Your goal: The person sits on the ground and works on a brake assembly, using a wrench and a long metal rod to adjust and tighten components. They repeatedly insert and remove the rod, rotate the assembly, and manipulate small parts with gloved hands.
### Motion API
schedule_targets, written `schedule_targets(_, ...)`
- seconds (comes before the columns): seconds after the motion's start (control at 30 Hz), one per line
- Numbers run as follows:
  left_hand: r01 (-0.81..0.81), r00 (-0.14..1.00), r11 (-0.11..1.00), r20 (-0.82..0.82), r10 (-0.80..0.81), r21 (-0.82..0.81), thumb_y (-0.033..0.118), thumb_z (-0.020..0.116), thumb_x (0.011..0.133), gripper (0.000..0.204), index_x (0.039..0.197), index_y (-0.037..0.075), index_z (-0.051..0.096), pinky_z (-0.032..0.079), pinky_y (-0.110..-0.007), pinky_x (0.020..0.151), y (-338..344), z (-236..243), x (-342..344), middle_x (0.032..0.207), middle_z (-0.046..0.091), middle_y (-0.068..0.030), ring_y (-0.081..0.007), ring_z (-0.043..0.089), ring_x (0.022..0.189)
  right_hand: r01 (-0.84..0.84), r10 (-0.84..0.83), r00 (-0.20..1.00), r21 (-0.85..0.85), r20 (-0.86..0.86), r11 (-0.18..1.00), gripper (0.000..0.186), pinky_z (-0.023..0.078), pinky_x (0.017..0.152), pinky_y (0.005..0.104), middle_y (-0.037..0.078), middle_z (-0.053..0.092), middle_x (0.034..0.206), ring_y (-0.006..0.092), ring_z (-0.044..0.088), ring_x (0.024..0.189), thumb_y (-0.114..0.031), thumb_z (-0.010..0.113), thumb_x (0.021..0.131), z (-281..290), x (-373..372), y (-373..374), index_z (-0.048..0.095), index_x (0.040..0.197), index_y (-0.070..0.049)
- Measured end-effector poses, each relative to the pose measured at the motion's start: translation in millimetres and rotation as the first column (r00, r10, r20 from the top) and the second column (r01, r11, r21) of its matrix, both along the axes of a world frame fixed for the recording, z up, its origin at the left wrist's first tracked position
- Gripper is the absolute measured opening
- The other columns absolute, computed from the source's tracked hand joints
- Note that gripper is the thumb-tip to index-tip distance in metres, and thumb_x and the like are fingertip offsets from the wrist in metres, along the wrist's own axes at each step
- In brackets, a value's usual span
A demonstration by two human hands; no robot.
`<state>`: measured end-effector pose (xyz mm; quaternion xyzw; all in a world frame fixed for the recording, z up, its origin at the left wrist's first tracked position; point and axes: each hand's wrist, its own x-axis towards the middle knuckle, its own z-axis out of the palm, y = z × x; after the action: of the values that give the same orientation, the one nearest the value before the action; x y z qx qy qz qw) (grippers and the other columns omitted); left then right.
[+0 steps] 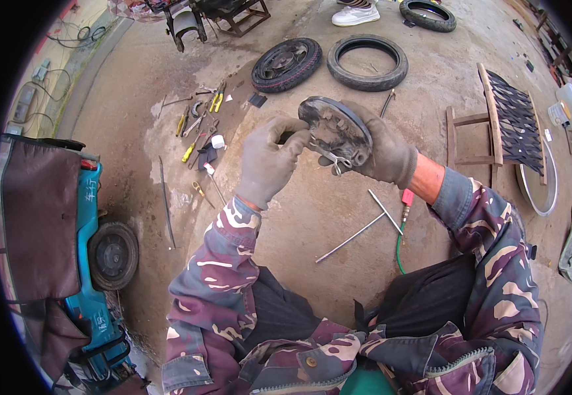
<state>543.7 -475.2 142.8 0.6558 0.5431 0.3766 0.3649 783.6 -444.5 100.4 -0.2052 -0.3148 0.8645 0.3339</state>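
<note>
A round, dirty drum brake plate point(335, 125) with a dark rim is held tilted above the floor. My right hand point(391, 151), in a grey work glove, wraps round its right side and grips it. A small silver lever point(336, 160) sticks out at the plate's lower edge. My left hand point(269, 155), gloved too, is closed at the plate's left edge, its thumb and fingertips pinched together near the lever's end. What lies between those fingertips is too small to make out.
A wheel with tyre point(286, 64) and a loose tyre point(367, 62) lie ahead. Pliers point(217, 97) and other tools are scattered to the left. A T-handle wrench point(358, 234) and a green air hose point(399, 253) lie below my hands. A teal vehicle point(88, 224) stands left, a wooden chair point(490, 122) right.
</note>
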Motion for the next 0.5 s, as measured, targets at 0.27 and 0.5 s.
schedule_targets(0.27,-0.055,0.950,0.993,0.300,0.083,-0.100,0.022,0.074,0.100,0.032,0.123,0.000,0.075,0.056,-0.030,0.077,7.7,-36.0,-9.3,0.104,0.077,-0.0085,-0.0134,0.070,0.087,-0.052,0.046,0.997,-0.120,-0.055,0.991,0.055,0.066,0.081,0.0482,0.008,0.059,0.153,0.0319,0.072,0.117,-0.044,0.046,0.113,-12.4,24.6,10.3,0.038,0.164,-0.025)
schedule_targets(0.5,0.214,0.789,0.752,-0.344,-0.510,-0.623,0.036,0.072,0.100,0.039,0.126,0.007,0.075,0.059,-0.039,0.086,-43.9,-142.4,22.4,0.106,0.080,-0.0146,-0.0290,0.076,0.095,0.128,-0.092,0.951,-0.104,0.296,0.986,0.066,0.066,0.077,0.0465,0.012,0.071,0.138,0.0355,0.076,0.107,-0.066,0.037,0.108,-41.2,43.9,29.2,0.056,0.153,-0.021)
